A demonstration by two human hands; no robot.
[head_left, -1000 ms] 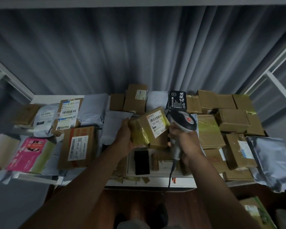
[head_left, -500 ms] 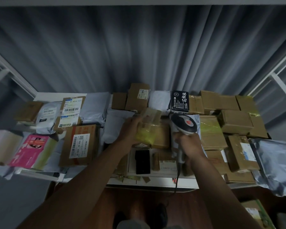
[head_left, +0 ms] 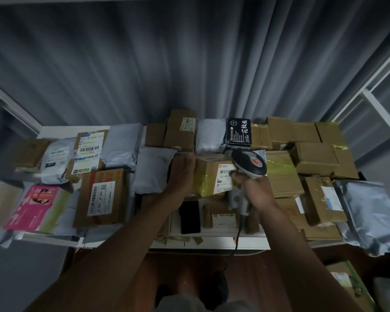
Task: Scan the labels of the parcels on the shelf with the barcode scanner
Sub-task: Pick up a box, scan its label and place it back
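On the shelf, left hand gripping taped parcel; right hand clasping barcode scanner beside its label

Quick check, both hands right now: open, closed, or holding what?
Left hand: grips the left side of the yellow-taped cardboard parcel.
Right hand: grips the handle of the barcode scanner.

We count two hands: left hand, right hand. One barcode scanner. One black box at far centre. One pink packet near left. One silver bag right. Brown cardboard parcels: too many overlapping to count exactly.
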